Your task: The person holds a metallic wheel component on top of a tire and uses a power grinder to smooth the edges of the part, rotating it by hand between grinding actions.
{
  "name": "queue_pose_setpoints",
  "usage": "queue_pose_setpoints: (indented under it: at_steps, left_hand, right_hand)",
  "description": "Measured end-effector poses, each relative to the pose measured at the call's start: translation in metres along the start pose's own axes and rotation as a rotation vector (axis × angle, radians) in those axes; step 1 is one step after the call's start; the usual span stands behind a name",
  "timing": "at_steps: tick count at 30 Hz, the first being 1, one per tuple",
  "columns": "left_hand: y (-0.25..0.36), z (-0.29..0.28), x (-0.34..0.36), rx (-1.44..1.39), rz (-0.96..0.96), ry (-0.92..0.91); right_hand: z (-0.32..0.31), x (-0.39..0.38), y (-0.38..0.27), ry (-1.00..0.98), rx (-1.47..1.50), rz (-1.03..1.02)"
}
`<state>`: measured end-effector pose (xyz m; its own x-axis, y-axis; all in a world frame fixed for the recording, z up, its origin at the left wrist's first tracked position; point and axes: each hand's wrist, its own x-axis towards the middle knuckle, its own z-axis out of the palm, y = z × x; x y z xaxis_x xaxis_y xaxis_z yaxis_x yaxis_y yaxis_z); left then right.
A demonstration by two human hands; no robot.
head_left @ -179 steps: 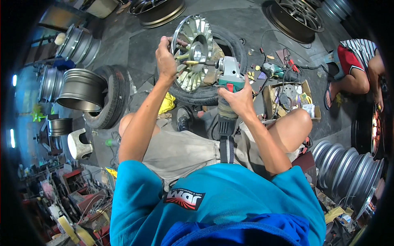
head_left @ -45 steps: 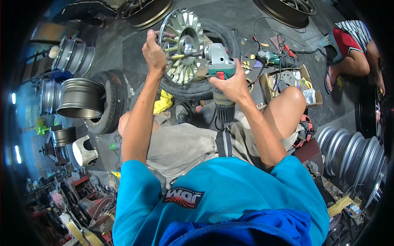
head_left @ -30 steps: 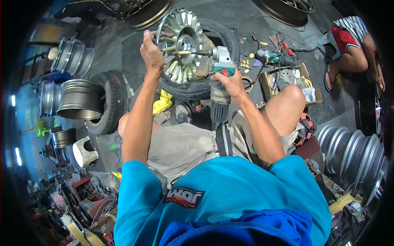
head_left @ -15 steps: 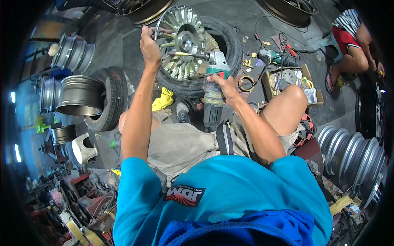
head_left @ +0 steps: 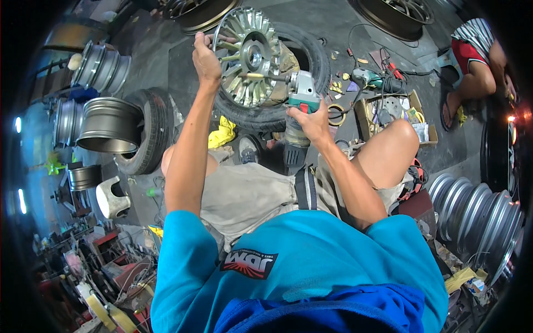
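Note:
A silver many-spoked wheel rim [head_left: 254, 43] stands tilted on a black tire [head_left: 318, 62] that lies on the floor. My left hand [head_left: 206, 60] is closed around the left edge of the wheel rim. In my right hand [head_left: 312, 121] is a green and grey angle grinder [head_left: 303, 83], gripped by its wrapped body with the motor end towards me. From its head a thin shaft reaches left, ending in a slim pale tip [head_left: 252, 75] in front of the spokes. Whether the tip touches metal I cannot tell.
A second grinder [head_left: 369, 79] with cables lies right of the tire, near a cardboard box [head_left: 363, 119] of discs and scraps. A yellow cloth [head_left: 222, 133] is by my foot. Barrel-shaped rims [head_left: 109, 126] stand left, more [head_left: 472, 213] right. Another person [head_left: 474, 69] crouches far right near sparks [head_left: 513, 118].
My right hand and the grinder have shifted slightly right, and the tip with them. The left hand keeps its hold on the wheel rim. Orange sparks now show at the far right.

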<state>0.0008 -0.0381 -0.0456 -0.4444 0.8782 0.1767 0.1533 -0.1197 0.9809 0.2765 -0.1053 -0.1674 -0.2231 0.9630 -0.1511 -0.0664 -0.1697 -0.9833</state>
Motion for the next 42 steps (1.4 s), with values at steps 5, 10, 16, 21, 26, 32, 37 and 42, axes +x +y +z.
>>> queue_pose_setpoints:
  at_steps: [5, 10, 16, 21, 26, 32, 37, 42]
  left_hand:
    - [0.006, 0.007, -0.008, 0.054, 0.045, 0.064]
    - [0.001, 0.008, 0.000, 0.179, 0.092, 0.097]
    - [-0.002, 0.012, 0.004, 0.303, 0.086, 0.104]
    - [0.001, 0.009, 0.003, 0.324, 0.094, 0.076]
    - [-0.001, 0.003, 0.001, 0.321, 0.080, 0.094]
    - [-0.005, 0.005, 0.004, 0.286, 0.099, 0.113]
    - [-0.001, 0.013, 0.005, 0.238, 0.078, 0.098]
    - [-0.002, 0.008, 0.001, 0.214, 0.068, 0.086]
  right_hand:
    - [0.000, -0.009, -0.037, 0.086, -0.225, -0.140]
    - [-0.006, 0.006, -0.029, 0.160, -0.270, -0.194]
    - [-0.002, 0.008, -0.057, 0.128, -0.333, -0.313]
    - [-0.005, 0.007, -0.046, 0.137, -0.332, -0.371]
    - [-0.014, 0.013, -0.043, 0.115, -0.363, -0.196]
    - [-0.019, 0.031, -0.041, 0.059, -0.351, -0.251]
    - [-0.033, 0.058, 0.015, 0.135, -0.326, -0.152]
    - [-0.018, 0.038, 0.012, 0.022, -0.198, -0.001]
